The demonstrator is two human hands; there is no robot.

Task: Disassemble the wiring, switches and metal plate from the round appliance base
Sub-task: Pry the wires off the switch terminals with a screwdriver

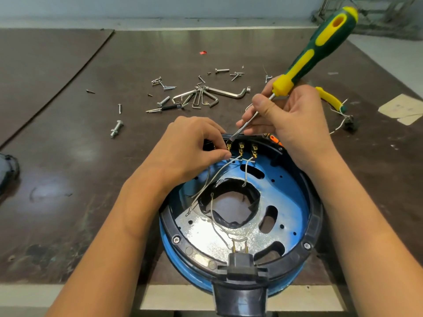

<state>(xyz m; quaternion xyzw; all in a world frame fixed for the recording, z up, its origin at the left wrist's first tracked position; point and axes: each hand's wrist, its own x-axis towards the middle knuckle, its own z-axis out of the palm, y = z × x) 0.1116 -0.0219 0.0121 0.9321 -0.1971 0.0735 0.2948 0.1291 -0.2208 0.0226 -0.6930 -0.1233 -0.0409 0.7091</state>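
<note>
The round appliance base (pixel 313 209), blue with a black rim, lies open at the table's near edge. Inside it sits a shiny metal plate (pixel 206 234) with a black-lined centre hole. White wires (pixel 215 175) run from brass switch terminals (pixel 241 148) at the far rim down to a black plug socket (pixel 240 261). My left hand (pixel 194 147) pinches the leftmost terminal. My right hand (pixel 290 120) grips the metal shaft of a green and yellow screwdriver (pixel 320 49), whose flat tip touches that same terminal.
Loose screws, bolts and hex keys (pixel 201 94) lie scattered on the dark table beyond the base. Yellow-handled pliers (pixel 329 97) and a removed wired part (pixel 348 122) lie at the right. A dark object (pixel 8 170) sits at the left edge.
</note>
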